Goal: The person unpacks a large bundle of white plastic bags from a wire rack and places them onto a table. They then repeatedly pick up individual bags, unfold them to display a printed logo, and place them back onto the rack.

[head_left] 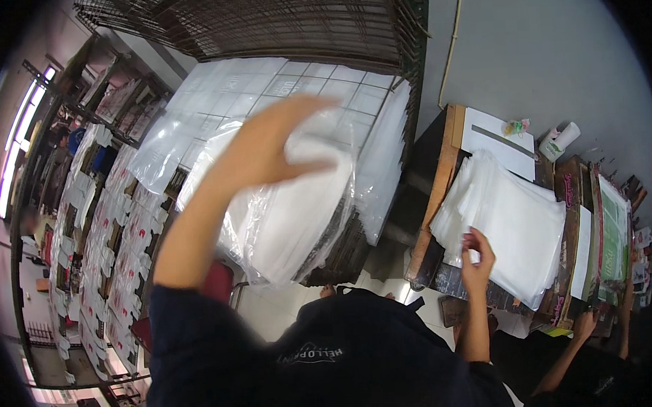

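My left hand (293,146), smeared by motion, hovers over a bundle of white sheets (290,220) in a clear plastic wrap; its thumb and fingers are spread apart. That bundle lies at the near edge of a wire drying rack (350,92) where translucent plastic sheets (224,87) are laid out flat. On the right, my right hand (478,258) is at the left edge of a fanned stack of frosted plastic sheets (507,216), its thumb and fingertips closed together on the edge of a sheet. How many sheets it pinches cannot be made out.
The stack rests on a dark, wood-edged table (437,212), with a white board (496,139) and a roll (558,140) behind it. At right, a co-worker's hand (584,326) is beside a green-printed frame (611,236). Loaded racks (92,245) stand at left.
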`<state>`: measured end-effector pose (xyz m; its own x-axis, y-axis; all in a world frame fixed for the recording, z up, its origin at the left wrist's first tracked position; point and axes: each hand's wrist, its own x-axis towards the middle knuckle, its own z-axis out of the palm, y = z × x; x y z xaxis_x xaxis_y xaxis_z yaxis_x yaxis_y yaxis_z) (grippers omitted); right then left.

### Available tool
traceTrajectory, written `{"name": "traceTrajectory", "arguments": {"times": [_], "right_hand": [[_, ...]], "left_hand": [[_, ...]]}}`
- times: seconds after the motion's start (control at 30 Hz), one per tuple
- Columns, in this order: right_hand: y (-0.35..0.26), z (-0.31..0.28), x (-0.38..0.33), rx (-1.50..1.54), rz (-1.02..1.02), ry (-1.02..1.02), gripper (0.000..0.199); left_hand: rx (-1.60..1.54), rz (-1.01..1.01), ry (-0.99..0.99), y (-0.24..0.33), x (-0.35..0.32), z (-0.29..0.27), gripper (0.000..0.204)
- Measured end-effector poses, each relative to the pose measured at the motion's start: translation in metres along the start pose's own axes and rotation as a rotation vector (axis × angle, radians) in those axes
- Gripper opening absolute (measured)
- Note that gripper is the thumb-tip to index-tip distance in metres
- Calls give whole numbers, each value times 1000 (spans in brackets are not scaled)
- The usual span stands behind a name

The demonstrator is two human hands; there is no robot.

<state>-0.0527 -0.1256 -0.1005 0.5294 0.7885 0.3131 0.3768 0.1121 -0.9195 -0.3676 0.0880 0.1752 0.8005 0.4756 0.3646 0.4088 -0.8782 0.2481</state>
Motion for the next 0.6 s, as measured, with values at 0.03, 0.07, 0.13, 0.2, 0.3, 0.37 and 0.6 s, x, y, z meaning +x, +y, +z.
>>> {"name": "traceTrajectory", "arguments": {"times": [0.03, 0.07, 0.13, 0.2, 0.3, 0.37, 0.6], "right_hand": [[-24, 19, 3, 63, -67, -103, 37], [-58, 39, 5, 205, -45, -222, 35], [-103, 76, 2, 589, -6, -479, 36], [-135, 116, 4, 790, 187, -719, 40], [-134, 182, 5, 664, 313, -730, 42], [-124, 202, -5, 535, 413, -650, 43], [-136, 226, -20, 380, 598, -411, 57]], "left_hand": [[31, -124, 0, 9, -35, 3, 66], [74, -179, 16, 10, -73, 16, 64], [144, -174, -30, 22, -123, 50, 49], [183, -210, -169, 18, -166, 88, 50], [187, -477, -186, -7, -186, 123, 85], [167, -633, -139, -20, -187, 134, 98], [381, -577, -123, -43, -187, 131, 118]]}}
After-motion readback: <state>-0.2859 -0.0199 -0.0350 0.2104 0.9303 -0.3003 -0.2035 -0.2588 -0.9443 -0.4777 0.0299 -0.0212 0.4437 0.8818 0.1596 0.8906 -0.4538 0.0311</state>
